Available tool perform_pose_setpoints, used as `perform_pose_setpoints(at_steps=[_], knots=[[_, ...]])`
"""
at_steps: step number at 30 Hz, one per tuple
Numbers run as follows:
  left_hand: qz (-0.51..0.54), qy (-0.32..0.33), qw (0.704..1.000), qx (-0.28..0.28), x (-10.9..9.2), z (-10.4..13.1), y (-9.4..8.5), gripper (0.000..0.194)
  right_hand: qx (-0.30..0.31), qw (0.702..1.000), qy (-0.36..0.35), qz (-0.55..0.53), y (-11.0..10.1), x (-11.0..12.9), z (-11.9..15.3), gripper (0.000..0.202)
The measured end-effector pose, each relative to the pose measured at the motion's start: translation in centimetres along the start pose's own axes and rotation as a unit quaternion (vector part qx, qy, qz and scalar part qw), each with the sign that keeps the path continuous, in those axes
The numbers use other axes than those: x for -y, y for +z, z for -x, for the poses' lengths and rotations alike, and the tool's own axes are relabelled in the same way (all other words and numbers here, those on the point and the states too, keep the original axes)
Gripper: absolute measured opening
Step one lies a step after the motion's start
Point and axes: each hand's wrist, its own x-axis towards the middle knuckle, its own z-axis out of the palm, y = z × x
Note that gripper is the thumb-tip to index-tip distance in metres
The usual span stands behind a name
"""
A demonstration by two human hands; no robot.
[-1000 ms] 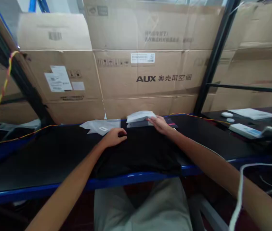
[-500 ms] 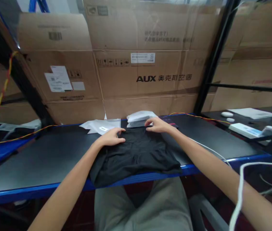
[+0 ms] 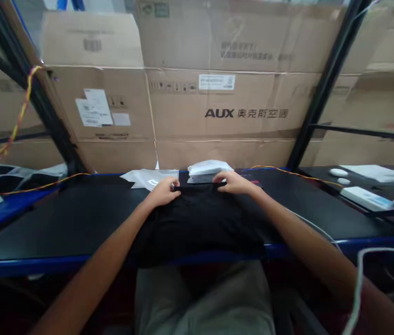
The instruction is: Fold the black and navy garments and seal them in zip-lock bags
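Note:
A black cloth (image 3: pixel 200 223) lies across the front of the dark table, its near part hanging over the blue edge. My left hand (image 3: pixel 164 191) pinches the far left corner of the cloth between thumb and fingers. At the far right corner, my right hand (image 3: pixel 230 183) grips the same far edge, which runs straight between the two hands. Just behind my left hand lies a flat white plastic bag (image 3: pixel 144 177). A stack of white packages (image 3: pixel 208 168) sits behind the cloth, beside my right hand.
Large cardboard boxes (image 3: pixel 183 116) stand behind the table (image 3: pixel 78 218). Black metal posts rise on both sides. White cables (image 3: pixel 359 274) hang at the right front. White boxes (image 3: pixel 366 197) and papers lie on the right-hand surface.
My fingers have closed on the far edge of the cloth, which is now straighter and slightly raised. The view has shifted a little, and the picture is darker.

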Motion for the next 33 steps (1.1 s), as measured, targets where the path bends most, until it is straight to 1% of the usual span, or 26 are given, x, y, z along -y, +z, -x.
perform_pose_setpoints(at_steps=[7, 17, 24, 33], knots=[[0.026, 0.004, 1.0, 0.003, -0.26, 0.31, -0.03, 0.014, 0.026, 0.999, -0.022, 0.018, 0.13, 0.42, 0.02, 0.034], [0.035, 0.008, 0.999, 0.004, -0.2, 0.35, -0.01, 0.021, 0.039, 0.999, -0.007, 0.025, 0.03, 0.22, -0.08, 0.032], [0.024, 0.024, 0.999, 0.011, -0.43, 0.38, -0.08, 0.012, 0.054, 0.998, -0.001, 0.031, -0.08, 0.39, -0.01, 0.032], [0.004, 0.029, 1.0, 0.007, -0.43, 0.47, -0.04, 0.01, 0.074, 0.997, 0.003, 0.028, 0.1, 0.47, 0.06, 0.032]])
